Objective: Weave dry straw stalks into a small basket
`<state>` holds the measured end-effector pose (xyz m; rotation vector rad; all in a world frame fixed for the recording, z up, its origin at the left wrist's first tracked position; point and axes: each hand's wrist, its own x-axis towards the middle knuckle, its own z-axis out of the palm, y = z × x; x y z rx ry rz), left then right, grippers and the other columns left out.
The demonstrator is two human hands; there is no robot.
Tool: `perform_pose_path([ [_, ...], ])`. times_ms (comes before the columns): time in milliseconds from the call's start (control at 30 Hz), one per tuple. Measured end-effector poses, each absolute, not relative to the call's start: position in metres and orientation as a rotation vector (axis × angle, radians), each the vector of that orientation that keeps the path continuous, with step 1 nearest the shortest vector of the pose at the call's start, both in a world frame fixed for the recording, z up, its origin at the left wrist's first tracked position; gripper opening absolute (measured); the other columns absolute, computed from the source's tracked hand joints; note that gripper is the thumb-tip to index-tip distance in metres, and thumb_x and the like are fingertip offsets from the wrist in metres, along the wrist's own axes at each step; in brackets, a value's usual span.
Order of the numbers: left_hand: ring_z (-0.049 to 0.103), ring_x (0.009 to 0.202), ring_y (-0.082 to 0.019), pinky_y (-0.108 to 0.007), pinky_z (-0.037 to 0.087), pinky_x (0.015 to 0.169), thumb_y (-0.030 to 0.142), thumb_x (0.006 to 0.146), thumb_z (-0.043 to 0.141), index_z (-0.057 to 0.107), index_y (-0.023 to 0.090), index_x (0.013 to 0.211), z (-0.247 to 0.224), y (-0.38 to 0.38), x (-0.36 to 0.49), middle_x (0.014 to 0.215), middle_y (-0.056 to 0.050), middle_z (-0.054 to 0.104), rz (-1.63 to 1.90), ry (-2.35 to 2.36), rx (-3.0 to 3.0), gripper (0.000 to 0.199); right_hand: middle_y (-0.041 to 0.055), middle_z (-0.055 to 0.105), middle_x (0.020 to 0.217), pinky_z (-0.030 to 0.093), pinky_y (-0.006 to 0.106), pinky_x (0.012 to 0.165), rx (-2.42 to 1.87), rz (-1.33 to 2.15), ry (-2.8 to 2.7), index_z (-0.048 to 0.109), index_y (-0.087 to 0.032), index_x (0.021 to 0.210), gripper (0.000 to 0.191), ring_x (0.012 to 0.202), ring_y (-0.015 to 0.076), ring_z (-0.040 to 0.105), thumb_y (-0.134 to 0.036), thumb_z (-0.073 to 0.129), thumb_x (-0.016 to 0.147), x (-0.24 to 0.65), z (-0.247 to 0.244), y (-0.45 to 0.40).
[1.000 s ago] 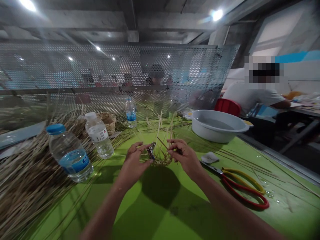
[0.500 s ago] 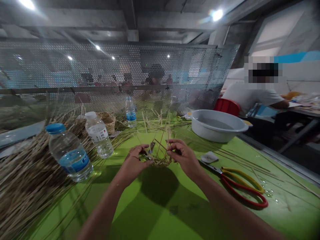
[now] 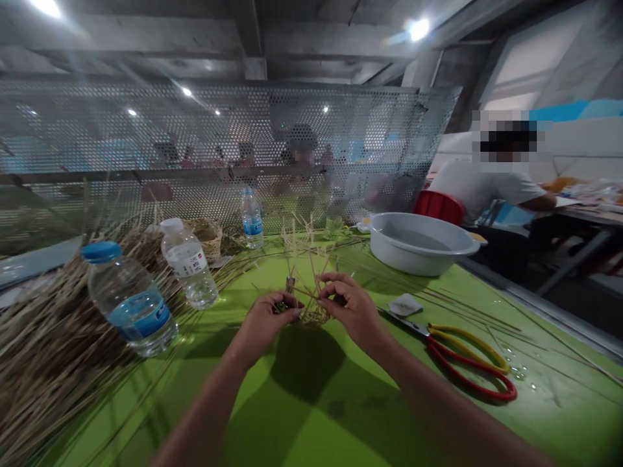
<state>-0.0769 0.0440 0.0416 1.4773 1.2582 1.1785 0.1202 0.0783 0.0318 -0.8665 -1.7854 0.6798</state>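
Note:
A small half-woven straw basket (image 3: 314,316) is held between my two hands over the green table (image 3: 272,415), its loose stakes sticking up and outward. My left hand (image 3: 272,318) pinches the basket's left edge between thumb and fingers; a small clip (image 3: 291,284) stands on the weave beside the fingertips. My right hand (image 3: 348,301) pinches a thin straw strand (image 3: 307,293) at the right side, and the strand slants across the basket's opening. The hands partly cover the weave.
Scissors (image 3: 467,363) with red and yellow handles lie to the right, near a grey basin (image 3: 423,243). Water bottles (image 3: 129,301) and a heap of straw (image 3: 43,350) occupy the left. A finished-looking basket (image 3: 209,237) sits behind. A person (image 3: 479,181) sits at another table.
The strand in my right hand has come down from a steep slant to a flatter one across the basket. The clip and stakes have tilted, and my left fingers have shifted slightly.

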Motion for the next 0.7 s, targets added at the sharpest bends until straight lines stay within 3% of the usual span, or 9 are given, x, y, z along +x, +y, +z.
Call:
perform_pose_path([
  [233, 0.059, 0.072, -0.016, -0.03, 0.048, 0.072, 0.028, 0.066, 0.072, 0.069, 0.016, 0.081, 0.036, 0.048, -0.075, 0.075, -0.002, 0.066, 1.196, 1.24, 1.402, 0.019, 0.0094, 0.061, 0.113, 0.046, 0.028, 0.065, -0.843, 0.651, -1.814, 0.064, -0.019, 0.074, 0.006, 0.088, 0.0188, 0.061, -0.014, 0.064, 0.077, 0.119, 0.03, 0.078],
  [700, 0.058, 0.075, -0.018, -0.031, 0.047, 0.073, 0.03, 0.068, 0.071, 0.068, 0.016, 0.079, 0.031, 0.051, -0.067, 0.08, -0.004, 0.066, 1.199, 1.173, 1.456, 0.018, 0.0094, 0.062, 0.112, 0.045, 0.028, 0.064, -0.878, 0.668, -1.812, 0.066, -0.019, 0.073, 0.006, 0.092, 0.0199, 0.062, -0.014, 0.064, 0.077, 0.117, 0.031, 0.077],
])
